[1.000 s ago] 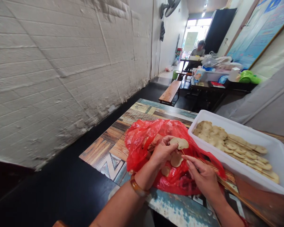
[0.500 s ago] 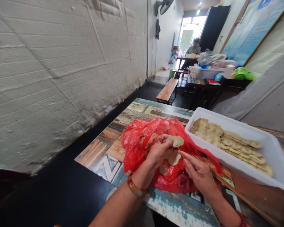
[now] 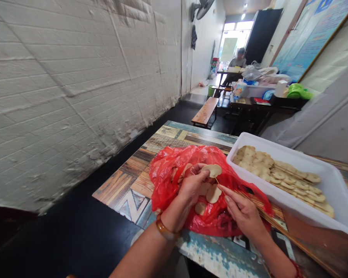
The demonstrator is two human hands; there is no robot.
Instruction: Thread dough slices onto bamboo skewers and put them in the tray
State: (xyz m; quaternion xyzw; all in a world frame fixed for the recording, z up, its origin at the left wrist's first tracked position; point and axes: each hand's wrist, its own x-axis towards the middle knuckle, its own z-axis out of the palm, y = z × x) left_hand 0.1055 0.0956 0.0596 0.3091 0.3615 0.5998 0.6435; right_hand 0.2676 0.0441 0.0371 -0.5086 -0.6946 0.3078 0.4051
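Over a crumpled red plastic bag, my left hand pinches a pale potato slice between thumb and fingers. My right hand is closed on a thin wooden skewer, whose tip meets the slice's lower edge. Whether the tip has gone into the slice I cannot tell. Below my hands, more loose slices lie in the bag's opening. Right of the bag stands a white plastic tub holding rows of skewered slices.
Several long skewers lie on the patterned wooden table beside my right forearm. A white wall runs along the left. Beyond are a bench, a cluttered table and a seated person.
The potato slice in my left hand has shifted slightly left and up and tilted a little. The skewer in my right hand has followed it. The tub and bag stay in place.
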